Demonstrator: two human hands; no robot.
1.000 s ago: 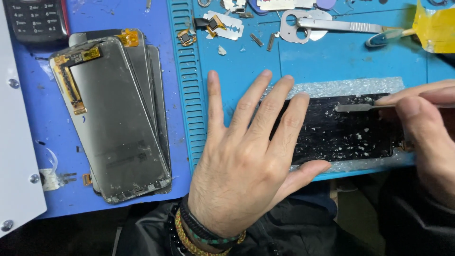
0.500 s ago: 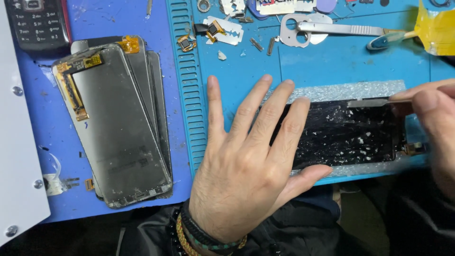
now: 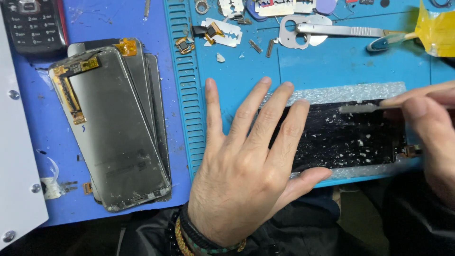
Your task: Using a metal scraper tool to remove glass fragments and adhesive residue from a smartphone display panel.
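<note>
The left hand lies flat and open, fingers spread, pressing down on the near end of a black phone screen panel that rests lengthwise on the teal repair mat. It grips nothing; the palm and fingers simply pin the panel in place. The panel's surface is speckled with white flecks and sits on a silvery strip that shows along its upper and lower edges.

At three o'clock the right hand comes in from the edge of view, fingers pinched closely around a thin flat scraper blade, whose tip lies on the panel's upper edge.

At nine o'clock from the left hand, a stack of grey screen assemblies with gold flex cables lies on the blue table surface. At eleven o'clock a dark keypad phone sits in the corner. Towards twelve and one o'clock, metal tweezers, a razor blade and small loose parts are scattered on the mat, with a piece of yellow tape at two o'clock. Beaded bracelets circle the left wrist.
</note>
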